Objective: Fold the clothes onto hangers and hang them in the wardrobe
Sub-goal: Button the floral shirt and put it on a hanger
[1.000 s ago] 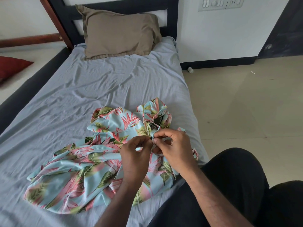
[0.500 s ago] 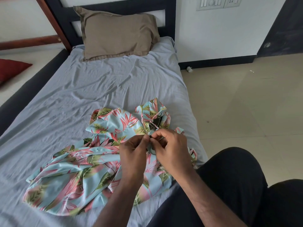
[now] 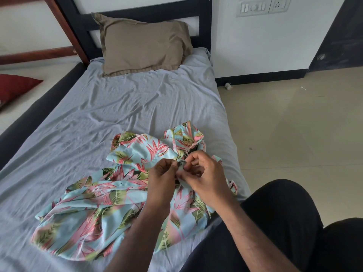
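One flowery shirt lies crumpled on the bed near us. We pinch it by the collar with our left hand and right hand, fingers close together, maybe at a button. We see no hanger and no wardrobe, so nearly all the job seems left. One pillow sits far off.

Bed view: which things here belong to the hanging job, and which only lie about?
Job: shirt; left hand and right hand, both pinching its fabric near the collar.

Lying about: pillow; red cushion; sheet; wall switches.
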Demonstrator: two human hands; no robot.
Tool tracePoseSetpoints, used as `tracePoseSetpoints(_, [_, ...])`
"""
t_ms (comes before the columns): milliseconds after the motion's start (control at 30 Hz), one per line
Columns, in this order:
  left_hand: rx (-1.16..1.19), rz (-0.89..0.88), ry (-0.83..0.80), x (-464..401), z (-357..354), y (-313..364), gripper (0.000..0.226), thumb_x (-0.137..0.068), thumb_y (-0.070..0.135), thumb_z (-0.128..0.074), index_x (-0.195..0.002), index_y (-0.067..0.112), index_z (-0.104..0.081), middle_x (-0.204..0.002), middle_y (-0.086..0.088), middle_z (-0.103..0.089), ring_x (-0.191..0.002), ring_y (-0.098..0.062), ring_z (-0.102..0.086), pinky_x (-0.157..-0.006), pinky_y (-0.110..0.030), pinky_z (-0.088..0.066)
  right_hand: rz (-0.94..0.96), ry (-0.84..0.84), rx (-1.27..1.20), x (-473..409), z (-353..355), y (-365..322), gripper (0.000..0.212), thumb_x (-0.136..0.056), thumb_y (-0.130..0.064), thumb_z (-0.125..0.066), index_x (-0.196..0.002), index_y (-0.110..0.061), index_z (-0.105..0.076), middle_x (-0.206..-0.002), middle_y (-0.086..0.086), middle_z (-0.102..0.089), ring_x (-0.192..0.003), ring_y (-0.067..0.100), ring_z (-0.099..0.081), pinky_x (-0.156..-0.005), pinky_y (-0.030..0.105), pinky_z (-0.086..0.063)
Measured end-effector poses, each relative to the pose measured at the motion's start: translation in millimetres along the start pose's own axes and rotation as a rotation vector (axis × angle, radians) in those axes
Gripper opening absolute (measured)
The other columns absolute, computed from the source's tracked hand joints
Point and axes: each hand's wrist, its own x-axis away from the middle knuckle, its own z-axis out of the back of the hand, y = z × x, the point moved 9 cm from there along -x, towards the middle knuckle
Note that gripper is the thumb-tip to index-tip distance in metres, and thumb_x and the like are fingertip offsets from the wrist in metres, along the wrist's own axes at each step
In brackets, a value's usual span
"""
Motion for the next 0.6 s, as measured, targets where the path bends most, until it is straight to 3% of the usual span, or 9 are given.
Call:
tracePoseSetpoints(133, [-0.067,-0.106,0.005,-31.9,10.0,20.1,0.023,-0.103,0.012,-0.054,-0.082,0.005,-0.062,-0.074,-0.015,-0.056,-0.061,-0.018,-0.051,-0.056,-0.028,-0.042,0.068,-0.084,0.377,6.5,-7.6,0.7,0.03,-0.085,-0.025,-0.081,-0.114,-0.023,-0.072,-0.101,-0.012,-0.076,-0.092,0.003,-0.07,-0.079,0.021,-0.057])
tracePoseSetpoints(233, [-0.381,-0.313,-0.287,-41.1,-1.3,37.6,0.032,-0.105,0.029,-0.052,-0.085,0.008,-0.066,-0.078,-0.007,-0.065,-0.07,-0.008,-0.058,-0.063,-0.025,-0.047,0.068,-0.004,0.424,2.0,2.1,2.8,0.021,-0.088,-0.023,-0.076,-0.109,-0.023,-0.077,-0.099,-0.012,-0.078,-0.09,0.004,-0.071,-0.079,0.012,-0.052])
tracePoseSetpoints(300, [-0.663,-0.419,-0.47,-35.8,-5.4,24.5,0.028,-0.1,0.041,-0.06,-0.082,0.021,-0.069,-0.076,0.008,-0.069,-0.072,-0.004,-0.061,-0.069,-0.026,-0.048,0.044,0.027,0.441,-2.4,9.0,3.4,0.011,-0.086,-0.019,-0.076,-0.097,-0.022,-0.079,-0.088,-0.011,-0.077,-0.082,0.006,-0.069,-0.067,0.002,-0.041])
tracePoseSetpoints(400, [-0.841,-0.475,-0.609,-20.8,1.3,-5.3,0.015,-0.087,0.031,-0.08,-0.078,0.025,-0.068,-0.075,0.014,-0.067,-0.074,-0.006,-0.064,-0.069,-0.016,-0.046,0.009,0.036,0.431,-6.0,15.7,5.8,0.006,-0.085,-0.018,-0.074,-0.085,-0.021,-0.079,-0.077,-0.011,-0.074,-0.073,0.007,-0.066,-0.059,0.009,-0.041])
tracePoseSetpoints(500, [-0.788,-0.404,-0.591,-10.9,12.8,-27.4,0.026,-0.079,0.044,-0.08,-0.077,0.033,-0.057,-0.077,0.013,-0.058,-0.072,-0.006,-0.054,-0.068,-0.03,-0.046,-0.033,0.024,0.36,-8.0,19.0,9.2,0.004,-0.084,-0.022,-0.076,-0.082,-0.021,-0.08,-0.063,-0.015,-0.069,-0.061,0.005,-0.063,-0.053,0.012,-0.038])
tracePoseSetpoints(600, [-0.944,-0.497,-0.442,-14.4,14.7,-34.3,0.025,-0.074,0.059,-0.068,-0.077,0.042,-0.049,-0.089,0.02,-0.053,-0.088,-0.012,-0.053,-0.076,-0.039,-0.046,-0.071,0.029,0.281,-8.9,21.2,10.9,0.003,-0.082,-0.023,-0.08,-0.08,-0.021,-0.079,-0.06,-0.015,-0.068,-0.056,0.004,-0.064,-0.051,0.015,-0.043])
